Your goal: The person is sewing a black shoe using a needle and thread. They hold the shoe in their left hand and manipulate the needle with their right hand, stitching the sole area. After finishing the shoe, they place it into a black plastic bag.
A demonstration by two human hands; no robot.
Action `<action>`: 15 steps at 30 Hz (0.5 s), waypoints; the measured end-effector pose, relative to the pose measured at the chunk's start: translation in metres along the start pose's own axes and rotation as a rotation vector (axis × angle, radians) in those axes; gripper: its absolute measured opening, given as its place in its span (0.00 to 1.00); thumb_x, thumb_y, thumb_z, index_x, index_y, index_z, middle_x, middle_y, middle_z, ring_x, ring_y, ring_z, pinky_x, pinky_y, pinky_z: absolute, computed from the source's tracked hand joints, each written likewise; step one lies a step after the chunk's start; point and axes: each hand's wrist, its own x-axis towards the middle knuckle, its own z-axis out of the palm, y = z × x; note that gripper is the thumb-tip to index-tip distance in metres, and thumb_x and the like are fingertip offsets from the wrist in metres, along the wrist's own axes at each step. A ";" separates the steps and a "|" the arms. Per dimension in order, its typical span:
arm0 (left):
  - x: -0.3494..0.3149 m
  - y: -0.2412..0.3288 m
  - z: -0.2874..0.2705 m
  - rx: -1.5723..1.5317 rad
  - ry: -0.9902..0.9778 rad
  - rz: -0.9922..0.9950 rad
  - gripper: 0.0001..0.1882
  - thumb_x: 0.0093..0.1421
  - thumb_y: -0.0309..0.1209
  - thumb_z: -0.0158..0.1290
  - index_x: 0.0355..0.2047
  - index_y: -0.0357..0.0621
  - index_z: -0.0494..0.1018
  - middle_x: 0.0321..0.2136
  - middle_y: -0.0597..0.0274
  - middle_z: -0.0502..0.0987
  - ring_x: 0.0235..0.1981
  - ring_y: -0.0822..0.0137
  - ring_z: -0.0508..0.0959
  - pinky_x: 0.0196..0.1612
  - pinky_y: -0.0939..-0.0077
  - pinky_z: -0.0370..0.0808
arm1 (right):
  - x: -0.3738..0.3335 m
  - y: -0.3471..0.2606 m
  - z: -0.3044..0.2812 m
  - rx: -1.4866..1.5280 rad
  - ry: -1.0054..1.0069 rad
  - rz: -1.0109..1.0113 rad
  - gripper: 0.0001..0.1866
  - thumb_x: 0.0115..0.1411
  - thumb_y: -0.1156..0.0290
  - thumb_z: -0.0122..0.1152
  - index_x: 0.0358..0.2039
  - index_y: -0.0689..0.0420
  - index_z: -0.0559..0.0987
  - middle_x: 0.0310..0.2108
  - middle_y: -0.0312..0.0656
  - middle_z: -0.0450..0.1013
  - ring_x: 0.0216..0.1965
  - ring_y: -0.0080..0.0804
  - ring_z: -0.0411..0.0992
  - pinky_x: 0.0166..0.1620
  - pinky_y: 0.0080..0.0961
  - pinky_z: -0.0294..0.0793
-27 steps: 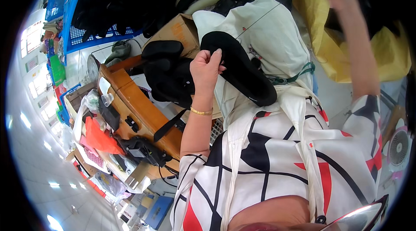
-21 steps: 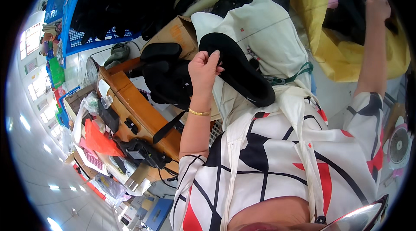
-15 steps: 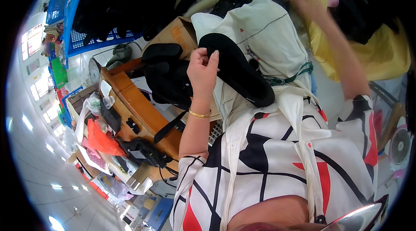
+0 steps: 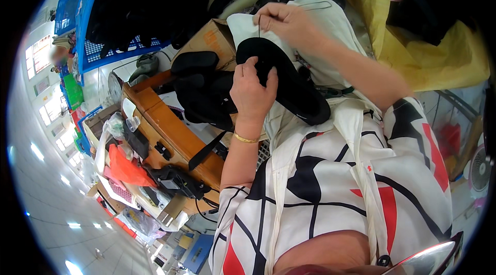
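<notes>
A long black shoe (image 4: 305, 91) lies slanted across the white apron cloth on my lap, its rounded end pointing up and left. My left hand (image 4: 253, 89) grips that rounded end, with the thumb and fingers bent over its inner edge. Just above it, my right hand (image 4: 284, 22) is closed in a pinch. A thin dark thread (image 4: 259, 31) runs from its fingertips down to the shoe. Whether a needle is there is too small to tell. A gold bracelet circles my left wrist.
More black shoes (image 4: 199, 91) are piled left of my left hand, beside a cardboard box (image 4: 214, 45). A wooden sewing table (image 4: 165, 130) carries clutter. A blue crate (image 4: 103, 58) of dark items stands beyond; yellow cloth (image 4: 439, 73) hangs at the right.
My right hand has come from the far upper right, where the arm was stretched out, leftward to just above the shoe. My left hand has shifted slightly right along the shoe's end.
</notes>
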 end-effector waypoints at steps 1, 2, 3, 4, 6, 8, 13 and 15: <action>0.001 0.002 0.000 0.000 -0.013 -0.015 0.18 0.52 0.31 0.60 0.43 0.40 0.72 0.27 0.59 0.72 0.29 0.61 0.74 0.30 0.69 0.73 | -0.002 0.004 0.009 0.244 -0.016 0.059 0.10 0.67 0.65 0.55 0.32 0.57 0.77 0.29 0.33 0.73 0.33 0.23 0.70 0.39 0.21 0.71; 0.000 0.002 0.000 0.001 -0.026 -0.034 0.19 0.51 0.31 0.60 0.43 0.41 0.72 0.27 0.59 0.71 0.29 0.60 0.74 0.30 0.68 0.73 | -0.007 -0.006 0.020 0.440 -0.025 0.156 0.12 0.68 0.64 0.51 0.32 0.57 0.76 0.29 0.33 0.72 0.31 0.22 0.70 0.40 0.22 0.72; 0.000 0.002 0.000 0.001 -0.039 -0.052 0.19 0.51 0.31 0.60 0.43 0.41 0.71 0.27 0.59 0.71 0.30 0.60 0.74 0.31 0.68 0.73 | -0.010 -0.008 0.026 0.541 -0.014 0.267 0.13 0.68 0.63 0.51 0.30 0.57 0.75 0.28 0.32 0.71 0.29 0.22 0.69 0.40 0.22 0.71; 0.000 0.000 0.002 0.009 -0.038 -0.050 0.19 0.51 0.30 0.60 0.43 0.41 0.71 0.27 0.59 0.71 0.30 0.60 0.74 0.31 0.67 0.73 | -0.012 -0.009 0.030 0.641 -0.002 0.379 0.13 0.68 0.63 0.51 0.29 0.57 0.74 0.27 0.32 0.70 0.27 0.22 0.67 0.39 0.22 0.71; -0.004 -0.009 0.006 0.028 -0.031 -0.055 0.20 0.51 0.30 0.60 0.43 0.41 0.70 0.27 0.59 0.70 0.31 0.60 0.73 0.31 0.67 0.73 | -0.014 -0.016 0.028 0.672 -0.011 0.430 0.17 0.66 0.61 0.52 0.22 0.56 0.70 0.20 0.32 0.64 0.23 0.20 0.62 0.35 0.21 0.70; -0.009 -0.022 0.017 0.023 0.000 -0.006 0.19 0.51 0.30 0.59 0.43 0.41 0.70 0.28 0.59 0.70 0.31 0.60 0.74 0.31 0.66 0.73 | -0.023 -0.035 0.021 0.644 0.024 0.342 0.16 0.65 0.62 0.52 0.22 0.56 0.69 0.20 0.31 0.62 0.22 0.19 0.59 0.33 0.21 0.67; -0.005 -0.022 0.020 -0.002 -0.011 -0.004 0.19 0.52 0.31 0.59 0.43 0.42 0.70 0.29 0.57 0.71 0.31 0.56 0.75 0.31 0.64 0.74 | -0.041 -0.052 0.023 0.597 0.072 0.316 0.15 0.65 0.65 0.51 0.21 0.57 0.68 0.21 0.30 0.63 0.23 0.17 0.59 0.31 0.19 0.63; 0.001 -0.018 0.017 0.040 -0.009 0.087 0.21 0.51 0.32 0.60 0.45 0.42 0.69 0.32 0.55 0.72 0.32 0.53 0.76 0.30 0.62 0.75 | -0.048 -0.059 0.029 0.488 -0.007 0.262 0.14 0.65 0.68 0.50 0.23 0.59 0.69 0.22 0.30 0.65 0.25 0.17 0.60 0.32 0.18 0.64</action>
